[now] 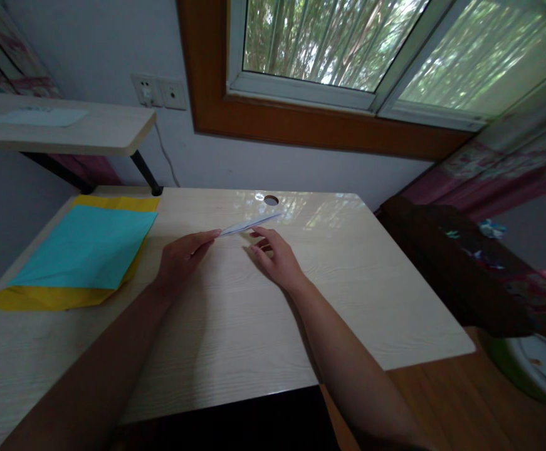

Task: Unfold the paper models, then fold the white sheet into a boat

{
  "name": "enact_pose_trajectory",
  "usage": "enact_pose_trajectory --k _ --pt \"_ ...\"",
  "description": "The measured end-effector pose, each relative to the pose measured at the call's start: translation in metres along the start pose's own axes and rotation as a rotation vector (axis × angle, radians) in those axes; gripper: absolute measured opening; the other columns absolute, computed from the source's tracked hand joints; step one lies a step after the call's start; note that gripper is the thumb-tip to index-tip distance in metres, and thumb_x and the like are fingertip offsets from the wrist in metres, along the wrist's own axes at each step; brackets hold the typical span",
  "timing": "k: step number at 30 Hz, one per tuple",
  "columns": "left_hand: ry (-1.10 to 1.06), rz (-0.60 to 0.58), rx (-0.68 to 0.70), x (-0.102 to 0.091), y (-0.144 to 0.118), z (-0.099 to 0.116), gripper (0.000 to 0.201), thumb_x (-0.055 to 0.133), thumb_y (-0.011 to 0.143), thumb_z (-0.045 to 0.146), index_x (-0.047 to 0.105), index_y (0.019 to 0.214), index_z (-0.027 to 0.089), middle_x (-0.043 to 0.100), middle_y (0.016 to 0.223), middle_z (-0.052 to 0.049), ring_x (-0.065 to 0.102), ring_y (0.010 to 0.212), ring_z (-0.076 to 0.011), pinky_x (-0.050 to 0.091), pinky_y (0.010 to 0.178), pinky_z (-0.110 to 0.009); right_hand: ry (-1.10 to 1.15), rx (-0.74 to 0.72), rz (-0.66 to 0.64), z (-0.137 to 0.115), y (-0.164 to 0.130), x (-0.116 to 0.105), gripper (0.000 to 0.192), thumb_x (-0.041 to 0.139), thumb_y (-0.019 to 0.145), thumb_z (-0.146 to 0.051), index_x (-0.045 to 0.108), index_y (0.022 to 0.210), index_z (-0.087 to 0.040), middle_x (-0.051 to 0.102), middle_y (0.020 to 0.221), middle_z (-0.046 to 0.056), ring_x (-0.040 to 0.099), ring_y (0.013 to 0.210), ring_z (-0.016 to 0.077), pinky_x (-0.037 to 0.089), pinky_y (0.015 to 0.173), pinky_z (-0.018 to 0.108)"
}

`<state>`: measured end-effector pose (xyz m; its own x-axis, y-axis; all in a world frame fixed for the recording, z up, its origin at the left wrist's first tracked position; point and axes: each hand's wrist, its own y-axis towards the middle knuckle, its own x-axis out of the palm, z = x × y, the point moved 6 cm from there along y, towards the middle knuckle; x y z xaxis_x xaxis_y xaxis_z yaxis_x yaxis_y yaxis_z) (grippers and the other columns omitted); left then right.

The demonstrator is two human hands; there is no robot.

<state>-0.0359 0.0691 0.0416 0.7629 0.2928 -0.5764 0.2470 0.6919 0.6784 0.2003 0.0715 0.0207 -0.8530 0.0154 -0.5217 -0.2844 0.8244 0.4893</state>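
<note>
A thin, folded sheet of white paper [249, 224] is held above the desk, seen almost edge-on, its far tip pointing right. My left hand [183, 255] pinches its near left end between thumb and fingers. Just below the paper's right half is my right hand [276, 255], with thumb and fingers curved and apart. Its fingertips come close to the lower edge of the paper; whether they touch it I cannot tell. To the left of my hands lies a turquoise sheet [84, 247] on top of yellow paper [42, 299].
The light wooden desk [357, 307] has a round cable hole [271, 200] near its back edge. A raised shelf [108, 128] on black legs carries a white sheet [40, 116] at the left. Beyond stand a wall socket [147, 91] and a window; dark furniture [442, 263] is at right.
</note>
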Motion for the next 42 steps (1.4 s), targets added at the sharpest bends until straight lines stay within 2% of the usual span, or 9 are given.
enact_pose_trajectory --k 7,16,24,30,33,36,42 --pt "-0.039 -0.076 -0.016 0.006 -0.004 -0.006 0.029 0.056 0.101 0.032 0.07 0.125 0.03 0.076 0.119 -0.001 0.075 0.105 -0.0195 0.061 0.094 -0.035 -0.004 0.016 0.001 0.003 0.0 0.0 0.039 0.059 0.098 -0.03 0.053 0.137 -0.028 0.062 0.125 0.011 0.066 0.096 0.0192 0.06 0.08 0.036" --pt "-0.053 -0.059 -0.027 0.003 -0.002 -0.003 0.028 0.056 0.1 0.032 0.071 0.124 0.03 0.077 0.117 -0.001 0.076 0.101 -0.0199 0.062 0.09 -0.035 -0.013 0.025 0.02 0.007 0.0 -0.001 0.036 0.059 0.098 -0.03 0.054 0.134 -0.027 0.062 0.125 0.011 0.066 0.095 0.0184 0.059 0.08 0.035" --pt "-0.145 -0.129 -0.002 0.008 -0.004 -0.003 0.028 0.056 0.101 0.029 0.07 0.125 0.031 0.074 0.124 0.001 0.073 0.11 -0.0196 0.06 0.1 -0.038 -0.096 -0.005 -0.008 0.003 0.001 -0.001 0.033 0.058 0.099 -0.031 0.059 0.132 -0.025 0.069 0.12 0.009 0.066 0.105 0.0212 0.054 0.093 0.038" --pt "-0.265 -0.196 0.024 0.014 -0.005 0.003 0.029 0.056 0.101 0.028 0.069 0.126 0.031 0.074 0.125 -0.001 0.072 0.113 -0.019 0.059 0.102 -0.038 -0.114 -0.007 -0.026 0.007 0.0 0.003 0.037 0.059 0.098 -0.033 0.058 0.135 -0.025 0.071 0.119 0.009 0.068 0.102 0.0216 0.055 0.091 0.038" --pt "-0.296 -0.244 0.02 0.02 -0.005 0.007 0.028 0.057 0.1 0.031 0.07 0.125 0.031 0.075 0.123 -0.001 0.073 0.111 -0.0198 0.06 0.1 -0.037 -0.134 -0.053 -0.026 0.004 0.001 0.003 0.032 0.056 0.099 -0.03 0.062 0.13 -0.026 0.068 0.122 0.01 0.065 0.11 0.0236 0.053 0.096 0.04" --pt "-0.283 -0.247 0.048 0.021 -0.004 0.013 0.029 0.06 0.098 0.029 0.07 0.125 0.031 0.075 0.123 -0.003 0.073 0.11 -0.0197 0.06 0.099 -0.037 -0.15 -0.065 -0.011 0.002 0.001 0.002 0.029 0.054 0.098 -0.025 0.064 0.125 -0.027 0.065 0.123 0.01 0.063 0.116 0.0241 0.053 0.099 0.041" --pt "-0.247 -0.236 0.126 0.02 0.001 0.019 0.028 0.061 0.096 0.024 0.068 0.123 0.029 0.068 0.134 -0.007 0.067 0.121 -0.0207 0.055 0.105 -0.042 -0.175 -0.059 0.0 -0.001 0.002 0.001 0.029 0.055 0.095 -0.018 0.066 0.121 -0.026 0.068 0.118 0.01 0.064 0.112 0.0251 0.055 0.095 0.04"
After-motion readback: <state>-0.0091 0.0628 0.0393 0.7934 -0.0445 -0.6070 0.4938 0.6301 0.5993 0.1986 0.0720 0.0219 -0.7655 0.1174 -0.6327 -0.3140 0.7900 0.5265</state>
